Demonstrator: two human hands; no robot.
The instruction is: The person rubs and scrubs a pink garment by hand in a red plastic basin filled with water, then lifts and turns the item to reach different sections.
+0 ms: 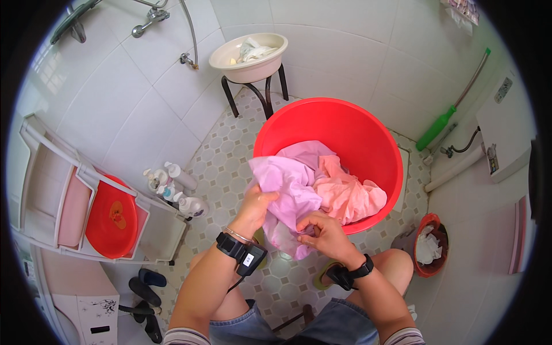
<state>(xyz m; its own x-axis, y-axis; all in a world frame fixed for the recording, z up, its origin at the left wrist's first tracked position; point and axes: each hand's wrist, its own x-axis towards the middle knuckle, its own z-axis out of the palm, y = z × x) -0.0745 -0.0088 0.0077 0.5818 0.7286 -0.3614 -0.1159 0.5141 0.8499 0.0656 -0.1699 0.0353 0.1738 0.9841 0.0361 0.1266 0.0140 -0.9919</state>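
Note:
A lilac cloth [293,181] hangs over the near rim of a large red plastic tub [327,116], and its lower end droops outside toward the floor. My left hand [254,207] grips the cloth's left side, thumb on top. On the right, my right hand [325,235] pinches the hanging edge between thumb and fingertips. Inside the tub, a crumpled salmon-pink cloth [353,194] lies beside more of the lilac fabric. What lies under these cloths is hidden.
Behind the tub, a cream basin [248,71] with white cloth stands on a dark metal stand [267,97]. Several pump bottles [177,189] and a shelf rack [142,198] are at left. A waste bin [431,258] and a green-handled brush [437,127] are at right.

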